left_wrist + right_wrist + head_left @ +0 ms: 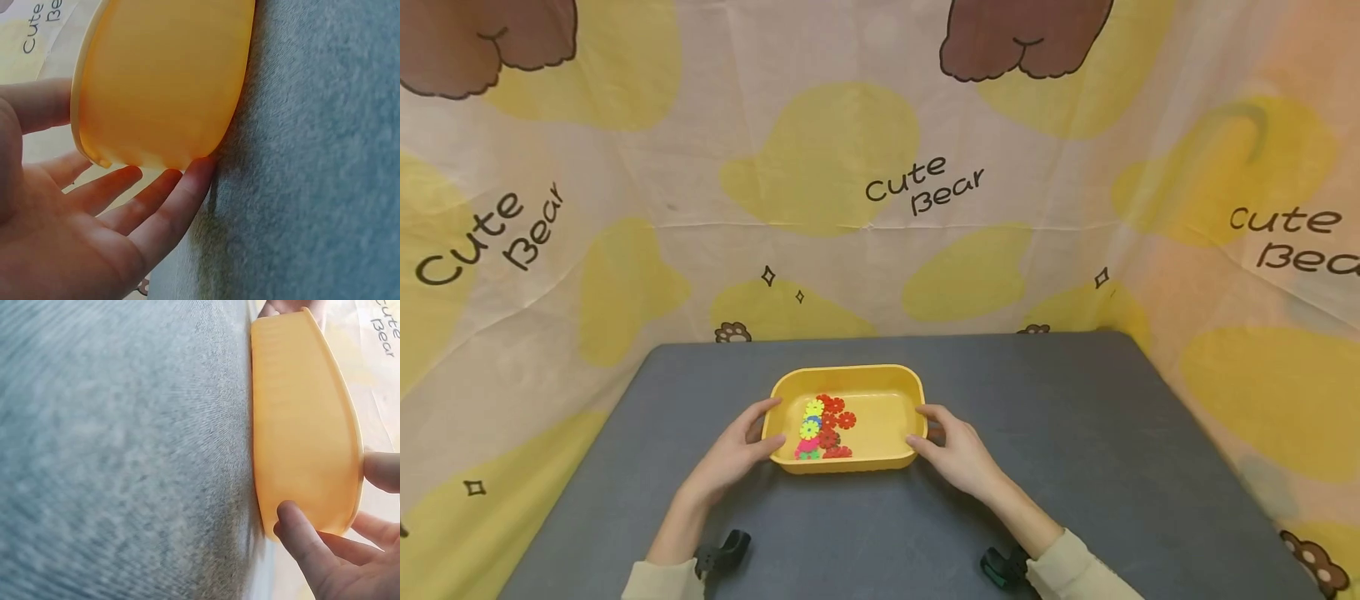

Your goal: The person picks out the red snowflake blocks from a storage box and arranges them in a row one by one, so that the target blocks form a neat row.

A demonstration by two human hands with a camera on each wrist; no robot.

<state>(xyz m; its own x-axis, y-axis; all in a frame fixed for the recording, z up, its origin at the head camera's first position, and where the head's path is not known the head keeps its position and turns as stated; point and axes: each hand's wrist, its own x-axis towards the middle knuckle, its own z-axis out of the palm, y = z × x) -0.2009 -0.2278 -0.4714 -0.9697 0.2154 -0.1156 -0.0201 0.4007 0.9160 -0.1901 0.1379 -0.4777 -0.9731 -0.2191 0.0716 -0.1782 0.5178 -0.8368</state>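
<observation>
A yellow plastic tray (pixel 883 425) with rounded corners stands on the grey table. Small flower-shaped discs (pixel 829 419) in red, yellow, blue, pink and green lie in a loose cluster in its left half. At the tray's left end my left hand (pixel 730 454) grips it, thumb at the rim and the other fingers against the outer wall; the left wrist view shows those fingertips low on the tray's wall (pixel 162 81). My right hand (pixel 962 454) holds the opposite end likewise, and in the right wrist view one fingertip presses the outer wall (pixel 306 425).
The grey tabletop (pixel 1075 433) extends around the tray on all sides. Behind it and at both sides hangs a cloth (pixel 820 167) printed with yellow patches and "Cute Bear" lettering. Dark devices (pixel 726 552) are strapped at both wrists, close above the table.
</observation>
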